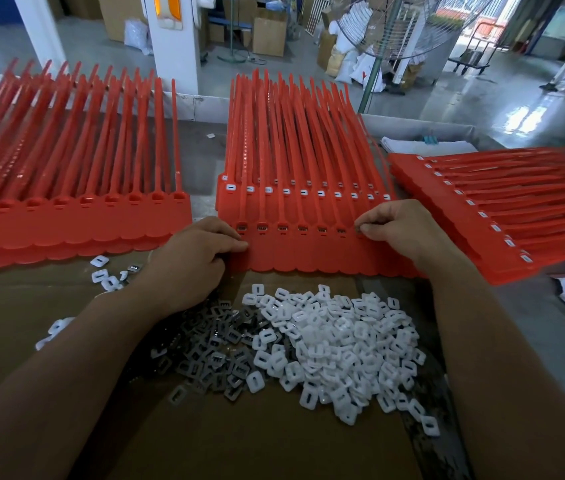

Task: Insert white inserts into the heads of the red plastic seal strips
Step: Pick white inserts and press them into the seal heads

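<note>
While a loose heap of white inserts [336, 341] lies beside dark clips [211, 337] on the table [14, 306], the job looks well short of done. Just beyond, the left hand [198, 254] pinches the near sheet [308, 252] of red strips at its left edge. The right hand [405, 226] has its fingers [365, 232] closed on a head near the right end. These heads show only dark pieces. Farther back, the next sheet [303, 192] and the right stack [481, 216] carry white inserts, but the left stack [76, 216] has empty heads.
</note>
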The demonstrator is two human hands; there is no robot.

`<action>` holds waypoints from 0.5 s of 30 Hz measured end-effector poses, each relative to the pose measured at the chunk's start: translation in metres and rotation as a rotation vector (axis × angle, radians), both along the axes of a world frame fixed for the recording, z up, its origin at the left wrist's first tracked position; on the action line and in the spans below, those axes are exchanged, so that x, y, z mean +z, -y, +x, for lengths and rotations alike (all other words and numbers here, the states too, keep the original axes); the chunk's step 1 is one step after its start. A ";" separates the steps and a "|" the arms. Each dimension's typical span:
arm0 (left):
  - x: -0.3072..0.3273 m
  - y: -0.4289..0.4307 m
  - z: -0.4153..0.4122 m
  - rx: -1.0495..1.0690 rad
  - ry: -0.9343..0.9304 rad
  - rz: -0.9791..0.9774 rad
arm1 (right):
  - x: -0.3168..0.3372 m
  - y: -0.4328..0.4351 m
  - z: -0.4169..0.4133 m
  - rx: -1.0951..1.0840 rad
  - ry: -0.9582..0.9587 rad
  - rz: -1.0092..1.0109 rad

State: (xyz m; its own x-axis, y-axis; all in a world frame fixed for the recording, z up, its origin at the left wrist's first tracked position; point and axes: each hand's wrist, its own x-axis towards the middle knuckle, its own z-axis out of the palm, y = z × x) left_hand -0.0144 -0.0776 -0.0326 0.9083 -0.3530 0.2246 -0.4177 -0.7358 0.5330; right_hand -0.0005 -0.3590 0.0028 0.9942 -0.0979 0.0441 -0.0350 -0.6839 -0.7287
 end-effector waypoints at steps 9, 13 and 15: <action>-0.001 0.000 -0.001 -0.001 0.006 0.001 | -0.004 -0.004 0.002 -0.040 -0.013 -0.080; -0.001 0.000 0.000 0.000 0.008 0.003 | -0.004 -0.004 0.003 -0.085 -0.005 -0.070; 0.000 0.000 0.000 0.003 0.005 0.005 | -0.004 -0.005 0.004 -0.101 0.002 -0.062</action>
